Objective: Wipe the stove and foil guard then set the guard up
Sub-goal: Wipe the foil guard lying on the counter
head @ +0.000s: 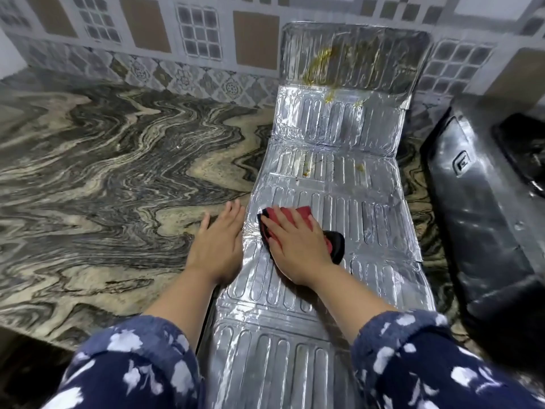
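A long silver foil guard lies unfolded flat on the marble counter, its far panel leaning up against the tiled wall. Yellow-brown grease stains mark the far panels. My right hand presses a red and black cloth flat onto the guard's middle panel with straight fingers. My left hand rests flat and open at the guard's left edge, partly on the counter. The black stove stands to the right of the guard.
The swirled grey and beige marble counter stretches to the left. A patterned tiled wall runs along the back. The counter's front edge is at the lower left.
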Demonstrator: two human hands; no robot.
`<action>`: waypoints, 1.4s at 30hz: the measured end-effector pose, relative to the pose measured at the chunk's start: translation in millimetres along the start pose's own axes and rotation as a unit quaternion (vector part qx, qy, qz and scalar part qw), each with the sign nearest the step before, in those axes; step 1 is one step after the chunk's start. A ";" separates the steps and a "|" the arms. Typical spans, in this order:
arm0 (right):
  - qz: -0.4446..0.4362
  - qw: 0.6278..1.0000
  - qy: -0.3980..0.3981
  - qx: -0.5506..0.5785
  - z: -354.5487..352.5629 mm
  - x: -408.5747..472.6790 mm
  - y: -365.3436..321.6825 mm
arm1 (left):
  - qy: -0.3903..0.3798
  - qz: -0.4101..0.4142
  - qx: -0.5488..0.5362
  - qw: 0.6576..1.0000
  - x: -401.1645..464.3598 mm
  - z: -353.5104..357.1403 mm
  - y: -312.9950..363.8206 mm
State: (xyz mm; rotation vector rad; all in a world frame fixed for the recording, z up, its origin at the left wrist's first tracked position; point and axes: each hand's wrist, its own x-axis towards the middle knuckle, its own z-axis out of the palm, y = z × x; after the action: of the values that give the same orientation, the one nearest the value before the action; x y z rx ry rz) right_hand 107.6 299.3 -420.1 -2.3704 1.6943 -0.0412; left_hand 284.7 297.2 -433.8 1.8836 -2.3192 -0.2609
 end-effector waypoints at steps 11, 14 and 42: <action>0.032 0.999 0.029 0.005 -6.1 74.3 17.6 | 0.008 0.009 -0.006 1.000 -0.4 0.2 -3.5; 0.076 0.997 0.032 0.000 -10.3 76.5 45.6 | 0.008 0.010 -0.007 1.000 0.5 0.5 -4.7; 0.045 0.999 0.018 -0.020 -8.5 -79.2 49.2 | 0.005 -0.014 -0.033 0.999 -28.0 -12.2 11.3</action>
State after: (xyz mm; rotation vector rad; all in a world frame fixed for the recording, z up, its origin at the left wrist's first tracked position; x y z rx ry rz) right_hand 34.2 357.0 -413.1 -2.3326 1.8339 -0.0350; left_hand 282.4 326.4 -419.4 1.8839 -2.2498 -0.3275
